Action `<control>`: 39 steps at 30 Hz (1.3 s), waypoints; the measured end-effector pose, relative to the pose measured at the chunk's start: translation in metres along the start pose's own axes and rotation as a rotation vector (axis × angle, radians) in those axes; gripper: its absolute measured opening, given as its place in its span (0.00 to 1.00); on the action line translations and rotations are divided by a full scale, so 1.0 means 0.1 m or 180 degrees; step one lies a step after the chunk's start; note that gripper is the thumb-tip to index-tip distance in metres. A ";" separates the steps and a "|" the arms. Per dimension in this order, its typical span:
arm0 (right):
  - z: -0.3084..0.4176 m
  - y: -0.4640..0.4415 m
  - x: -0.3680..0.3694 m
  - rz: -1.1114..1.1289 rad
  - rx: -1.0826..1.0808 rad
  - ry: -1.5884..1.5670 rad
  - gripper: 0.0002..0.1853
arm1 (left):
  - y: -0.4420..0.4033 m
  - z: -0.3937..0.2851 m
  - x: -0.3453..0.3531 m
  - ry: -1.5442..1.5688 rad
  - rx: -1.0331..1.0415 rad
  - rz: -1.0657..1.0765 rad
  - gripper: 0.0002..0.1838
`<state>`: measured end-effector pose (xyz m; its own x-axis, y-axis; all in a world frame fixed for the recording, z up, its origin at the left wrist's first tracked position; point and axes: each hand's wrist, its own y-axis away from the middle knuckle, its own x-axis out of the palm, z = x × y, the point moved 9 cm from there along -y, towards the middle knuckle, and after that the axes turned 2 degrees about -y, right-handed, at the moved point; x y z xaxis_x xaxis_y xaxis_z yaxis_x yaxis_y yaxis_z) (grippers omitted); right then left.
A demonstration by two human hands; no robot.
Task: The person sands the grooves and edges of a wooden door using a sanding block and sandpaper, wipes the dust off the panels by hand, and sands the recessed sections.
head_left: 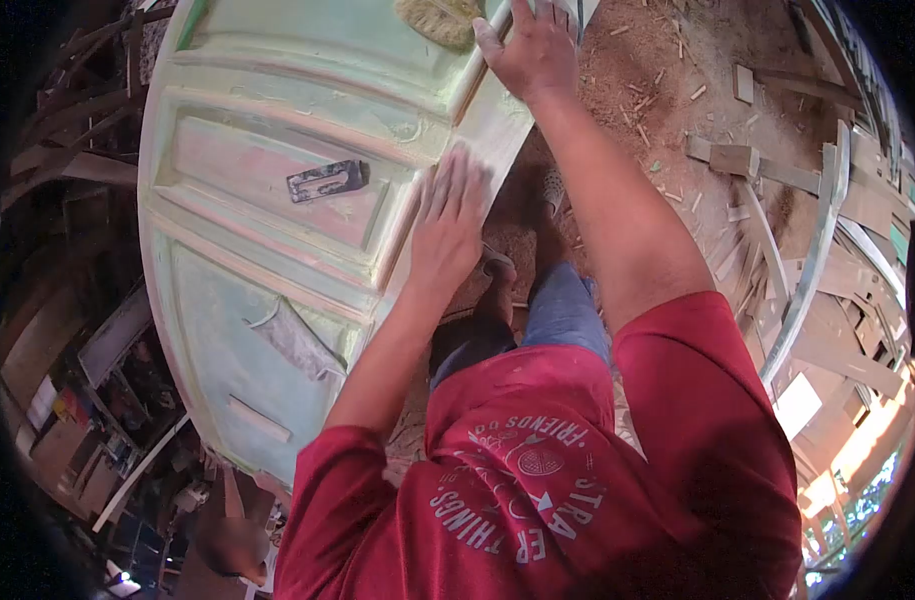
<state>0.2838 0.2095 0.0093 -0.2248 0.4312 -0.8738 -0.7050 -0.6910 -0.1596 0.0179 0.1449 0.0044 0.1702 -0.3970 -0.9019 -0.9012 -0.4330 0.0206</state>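
Just ahead & to L of the body, a pale green panelled board (322, 40) (door-like, judging by its raised frames) lies face up, long axis running from lower L to upper R of view, far end cut off by the top edge. Its near-side rail (504, 110) follows that same line & is what both hands are on, so contact is along the board's length, not across it. L hand (447, 205) is nearer the body: flat, palm down, fingers extended & lined up roughly w/ the rail, a bit blurred; can't tell if anything's under the palm. R hand (535, 50) sits farther along, approx. at the top of view, thumb spread from fingers, tips partly cut off; can't tell if it grips anything. Hands well apart, bare rail btwn them. Yellowish pad (437, 22) on the board just beside R thumb. Black slotted block (327, 181) on the middle panel, L of L hand. Grey cloth-like scrap (299, 340) & thin wood strip (260, 418) on the lower panel, nearer L forearm. Beyond: floor (627, 90) w/ shavings, scrap timber (847, 280) far R, another person (227, 545) at bottom L.
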 end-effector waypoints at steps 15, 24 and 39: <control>-0.03 -0.01 0.04 -0.0401 -0.0265 -0.0009 0.38 | -0.43 -0.09 -0.15 -0.0174 0.0085 0.0281 0.56; -0.03 0.01 0.04 -0.0252 -0.0173 0.0056 0.39 | -0.06 -0.15 -0.23 -0.0001 0.0005 0.0439 0.60; 0.00 -0.01 -0.05 -0.0418 -0.0299 0.0006 0.37 | -0.44 -0.19 -0.16 -0.0140 0.0025 0.0276 0.59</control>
<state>0.2859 0.2083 0.0144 -0.1335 0.5203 -0.8435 -0.6621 -0.6801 -0.3147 0.0627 0.1552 0.0258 0.0740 -0.3968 -0.9149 -0.9149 -0.3921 0.0960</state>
